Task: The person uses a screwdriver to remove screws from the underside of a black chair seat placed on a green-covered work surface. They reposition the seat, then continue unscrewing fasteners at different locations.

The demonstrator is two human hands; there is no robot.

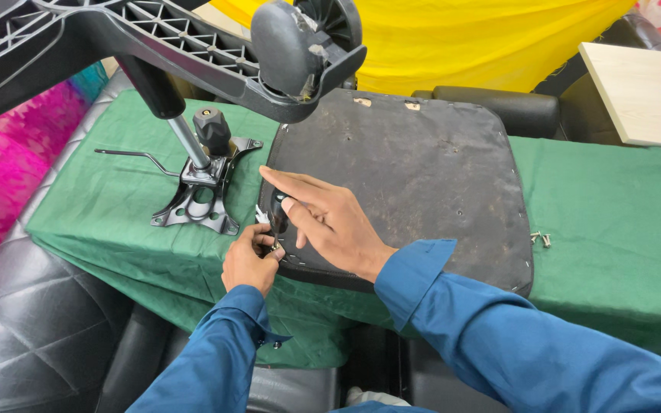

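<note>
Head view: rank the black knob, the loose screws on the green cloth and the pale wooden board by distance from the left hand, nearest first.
1. Black knob, on the metal plate up-left of the left hand.
2. Loose screws, far right on the green cloth.
3. Pale wooden board, top right corner.

**Surroundings: bench and background items**

Green cloth (116,222) covers the work surface, draped over its near edge. On the cloth at left stands a metal tilt mechanism plate (196,203) with a black knob (212,128) on top and a thin bent lever (135,155) running out to the left. A gas cylinder (185,138) rises from the plate to a black star-shaped chair base (116,34), tilted overhead, with 1 caster (292,46) at the end of an arm. Loose screws (541,239) lie on the cloth at right. Yellow fabric (453,38) hangs far behind. Pale wooden board (644,92) sits far right. Pink patterned fabric (1,176) at left. Black quilted upholstery (32,329) near left.
</note>
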